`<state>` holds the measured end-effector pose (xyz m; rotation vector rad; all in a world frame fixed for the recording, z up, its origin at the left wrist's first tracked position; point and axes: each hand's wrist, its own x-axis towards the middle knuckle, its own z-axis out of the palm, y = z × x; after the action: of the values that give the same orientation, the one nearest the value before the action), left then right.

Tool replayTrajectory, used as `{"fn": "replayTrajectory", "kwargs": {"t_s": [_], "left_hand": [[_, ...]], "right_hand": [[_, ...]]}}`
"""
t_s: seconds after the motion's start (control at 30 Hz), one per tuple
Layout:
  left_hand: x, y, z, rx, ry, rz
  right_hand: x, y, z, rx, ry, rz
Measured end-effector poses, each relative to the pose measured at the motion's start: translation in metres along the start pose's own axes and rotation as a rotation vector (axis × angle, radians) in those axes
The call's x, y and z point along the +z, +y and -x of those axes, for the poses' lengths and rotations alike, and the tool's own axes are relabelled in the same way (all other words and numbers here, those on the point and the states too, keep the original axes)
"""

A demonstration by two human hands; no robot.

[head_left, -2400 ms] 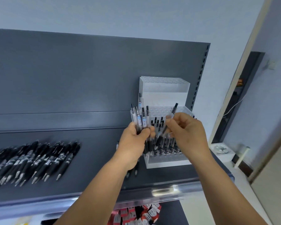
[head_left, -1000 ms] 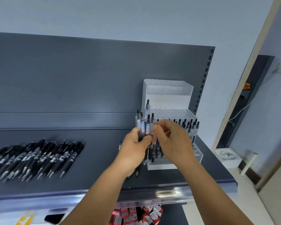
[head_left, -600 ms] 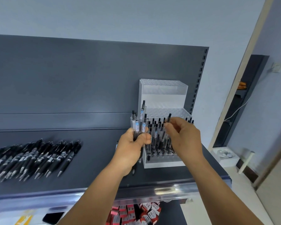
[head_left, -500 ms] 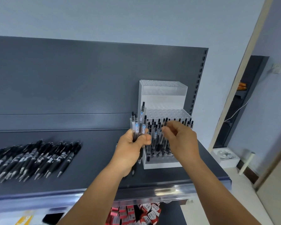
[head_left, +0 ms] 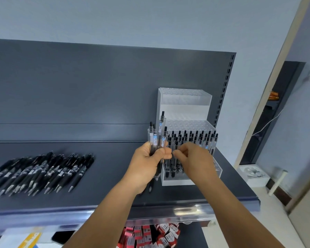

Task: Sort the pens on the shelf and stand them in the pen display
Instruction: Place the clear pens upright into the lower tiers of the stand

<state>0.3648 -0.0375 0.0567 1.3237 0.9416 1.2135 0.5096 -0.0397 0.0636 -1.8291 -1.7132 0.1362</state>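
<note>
step: right hand [head_left: 195, 158] reaches across to the bundle of clear pens [head_left: 157, 138] in the left hand [head_left: 149, 158], looks like picking out the next one to stand in the pen display [head_left: 184, 140]
left grip: fingers and thumb wrapped round the bundle, pens upright, tips poking out below the fist
right grip: thumb and fingertips drawn together right beside the left thumb; cannot tell if a pen is already pinched (blurred, fingers hide it)
task things: bundle held above the shelf [head_left: 115, 176], just left of the display; display sits toward the shelf's right end against the back panel, lowest tier packed with upright pens, middle and top tiers bare
do well: take one pen only by its upper barrel, keep the left fist tight so the rest don't slide out, lower the pen straight into a free hole
in the way: caps of pens already standing crowd the front tier (easy to knock with the knuckles)
around: row of black pens [head_left: 43, 172] lying near the shelf's left end, well apart from the display; red boxes [head_left: 150, 235] on the level below
</note>
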Motion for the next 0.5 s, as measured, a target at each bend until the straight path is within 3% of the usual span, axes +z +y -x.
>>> {"fn": "replayTrajectory", "kwargs": {"t_s": [0.1, 0.17, 0.33, 0.5], "left_hand": [[0.002, -0.001, -0.001, -0.006, -0.015, -0.009], [0.004, -0.003, -0.003, 0.001, -0.031, -0.045], [0.012, -0.006, -0.002, 0.013, -0.066, -0.062], [0.011, -0.004, -0.003, 0.019, -0.041, -0.016]], "right_hand": [[-0.010, -0.006, 0.005, -0.038, 0.139, -0.220], [-0.016, -0.015, 0.008, -0.102, 0.103, -0.343], [-0.024, -0.019, 0.011, -0.081, 0.046, -0.401], [-0.036, -0.003, 0.007, -0.010, 0.253, -0.434]]}}
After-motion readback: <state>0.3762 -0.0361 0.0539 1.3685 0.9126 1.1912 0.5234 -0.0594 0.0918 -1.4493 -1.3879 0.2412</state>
